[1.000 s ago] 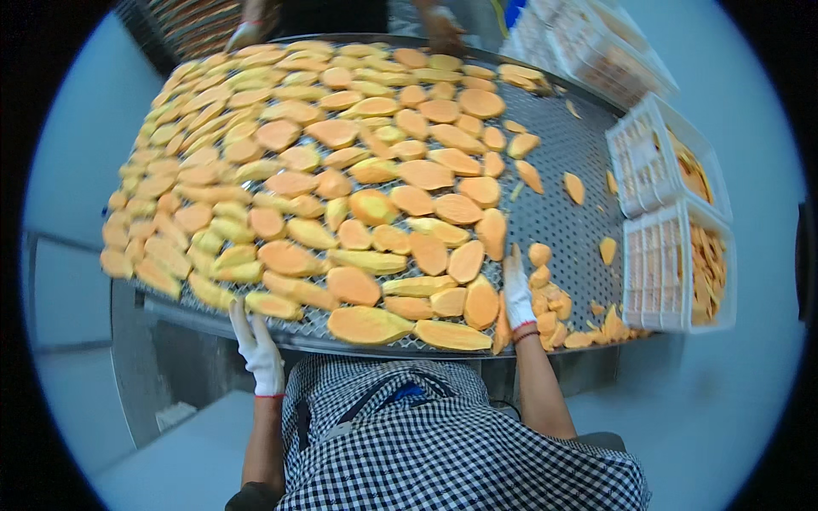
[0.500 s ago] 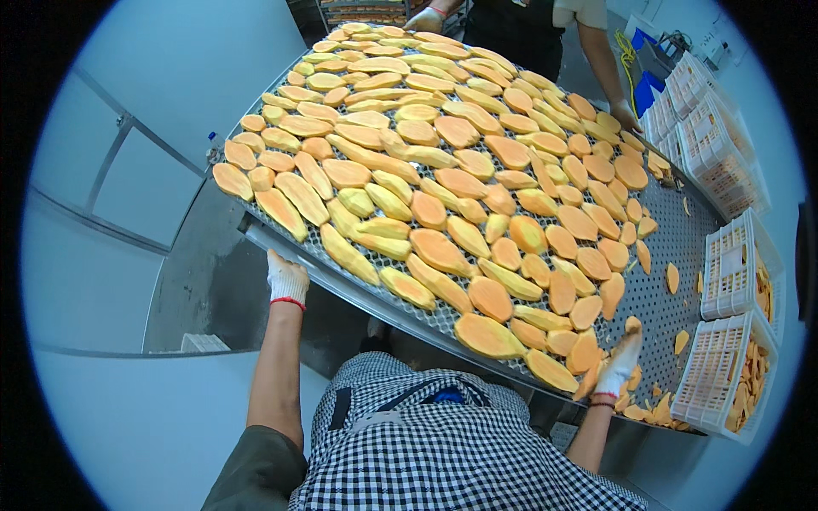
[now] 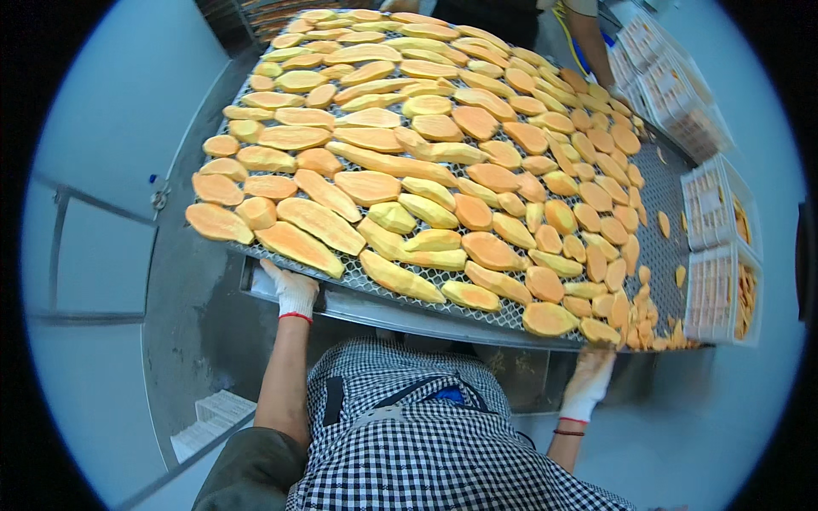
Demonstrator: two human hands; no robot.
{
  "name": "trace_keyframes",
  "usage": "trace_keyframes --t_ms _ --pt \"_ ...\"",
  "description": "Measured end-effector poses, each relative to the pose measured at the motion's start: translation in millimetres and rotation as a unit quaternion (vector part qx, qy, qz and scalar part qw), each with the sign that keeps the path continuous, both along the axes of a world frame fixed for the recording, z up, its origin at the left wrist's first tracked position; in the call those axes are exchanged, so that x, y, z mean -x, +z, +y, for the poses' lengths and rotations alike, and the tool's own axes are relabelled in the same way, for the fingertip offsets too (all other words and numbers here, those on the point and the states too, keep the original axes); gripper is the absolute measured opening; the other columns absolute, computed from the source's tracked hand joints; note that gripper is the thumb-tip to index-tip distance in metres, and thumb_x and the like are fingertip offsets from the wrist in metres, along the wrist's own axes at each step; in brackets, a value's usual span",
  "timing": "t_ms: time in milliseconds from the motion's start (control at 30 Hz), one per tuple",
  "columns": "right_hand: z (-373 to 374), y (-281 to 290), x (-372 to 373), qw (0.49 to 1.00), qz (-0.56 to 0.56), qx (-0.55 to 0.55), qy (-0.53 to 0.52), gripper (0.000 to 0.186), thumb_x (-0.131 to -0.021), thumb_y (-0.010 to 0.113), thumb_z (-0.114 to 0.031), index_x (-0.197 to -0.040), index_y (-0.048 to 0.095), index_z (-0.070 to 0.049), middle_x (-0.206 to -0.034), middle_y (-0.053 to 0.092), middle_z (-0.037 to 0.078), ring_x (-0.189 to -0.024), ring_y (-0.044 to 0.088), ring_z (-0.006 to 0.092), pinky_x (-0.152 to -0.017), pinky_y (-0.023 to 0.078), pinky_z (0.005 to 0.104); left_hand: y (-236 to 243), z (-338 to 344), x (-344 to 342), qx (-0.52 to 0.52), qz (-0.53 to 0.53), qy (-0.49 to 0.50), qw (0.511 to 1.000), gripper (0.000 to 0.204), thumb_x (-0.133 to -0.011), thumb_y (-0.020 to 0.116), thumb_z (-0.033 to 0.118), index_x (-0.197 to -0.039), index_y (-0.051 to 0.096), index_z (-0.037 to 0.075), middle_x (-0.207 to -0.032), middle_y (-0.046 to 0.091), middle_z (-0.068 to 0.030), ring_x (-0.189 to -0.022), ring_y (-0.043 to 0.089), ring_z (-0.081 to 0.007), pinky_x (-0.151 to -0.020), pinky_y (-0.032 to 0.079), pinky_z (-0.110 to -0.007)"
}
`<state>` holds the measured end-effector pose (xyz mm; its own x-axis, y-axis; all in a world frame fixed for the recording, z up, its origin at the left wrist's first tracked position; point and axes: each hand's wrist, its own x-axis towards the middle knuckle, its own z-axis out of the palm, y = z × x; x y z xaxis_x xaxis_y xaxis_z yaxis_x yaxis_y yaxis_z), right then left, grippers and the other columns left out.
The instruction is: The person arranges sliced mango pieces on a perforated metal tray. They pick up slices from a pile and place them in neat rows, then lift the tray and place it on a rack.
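A large mesh tray [image 3: 351,271] covered with sliced orange and yellow sweet potatoes [image 3: 375,186] spreads before me. White knit gloves with red cuffs cover both my hands. At the near left edge, my left hand [image 3: 295,291] is closed around the tray, its fingertips partly out of sight. My right hand [image 3: 590,373] grips the near edge toward the right corner, beside the last slices; the tray and slices hide its fingers. Across the tray, a co-worker's hand [image 3: 622,95] touches the far right side.
Under and right of the tray is a perforated metal table [image 3: 663,183] with loose slices and scraps. White crates [image 3: 711,294] of slices line its right side, with stacked crates [image 3: 669,81] farther back. A rack [image 3: 290,21] stands at the far left.
The tray has swung so its near edge lies more level across my view, its left end farther left. My right hand has shifted from beside the right corner to the near edge.
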<state>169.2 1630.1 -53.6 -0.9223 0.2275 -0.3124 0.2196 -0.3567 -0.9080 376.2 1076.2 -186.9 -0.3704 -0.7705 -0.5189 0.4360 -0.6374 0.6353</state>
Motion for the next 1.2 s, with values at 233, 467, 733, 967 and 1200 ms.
trace_keyframes --t_ms 233,467,733,967,1200 --pt "-209 25 -33 0.668 0.292 -0.46 0.506 0.054 -0.083 0.074 -0.021 -0.132 0.058 -0.005 -0.135 0.057 0.021 -0.125 0.055 0.0383 -0.107 0.044 0.0452 42 4 41 -0.115 0.009 0.019 0.993 0.078 -0.093 0.038 0.072 -0.151 0.04 0.019 -0.158 0.038 -0.0075 -0.145 0.035 -0.0319 -0.119 0.026 -0.056" --pt "-295 -56 -51 0.589 0.35 -0.564 0.462 0.062 -0.072 0.082 -0.026 -0.128 0.059 -0.01 -0.119 0.06 0.01 -0.109 0.058 0.0301 -0.096 0.046 0.0436 31 -9 28 -0.131 -0.008 0.025 0.991 0.076 -0.09 0.049 0.071 -0.148 0.045 0.021 -0.154 0.044 -0.0064 -0.142 0.04 -0.0305 -0.116 0.029 -0.058" --pt "-289 -62 -46 0.586 0.371 -0.554 0.46 0.06 -0.072 0.081 -0.023 -0.127 0.059 -0.011 -0.117 0.06 0.007 -0.109 0.058 0.0285 -0.096 0.044 0.0439 52 -1 38 -0.162 0.006 0.029 0.986 0.076 -0.09 0.05 0.07 -0.148 0.045 0.021 -0.155 0.044 -0.0052 -0.141 0.041 -0.0305 -0.117 0.028 -0.058" --pt "-302 -61 -51 0.582 0.426 -0.529 0.447 0.056 -0.074 0.078 -0.018 -0.126 0.061 -0.011 -0.12 0.06 0.009 -0.11 0.057 0.0306 -0.094 0.045 0.0446 43 -8 35 -0.149 -0.035 0.001 0.988 0.078 -0.094 0.032 0.071 -0.153 0.035 0.02 -0.159 0.037 -0.0054 -0.147 0.032 -0.0317 -0.12 0.018 -0.058" --pt "-214 -34 -81 0.85 0.126 -0.233 0.455 0.036 -0.095 0.063 -0.031 -0.121 0.061 -0.006 -0.121 0.061 0.011 -0.111 0.057 0.0329 -0.097 0.047 0.0458 23 -17 22 -0.128 -0.011 -0.035 0.991 0.082 -0.088 0.045 0.076 -0.148 0.045 0.02 -0.155 0.042 -0.0069 -0.142 0.037 -0.034 -0.117 0.027 -0.06"
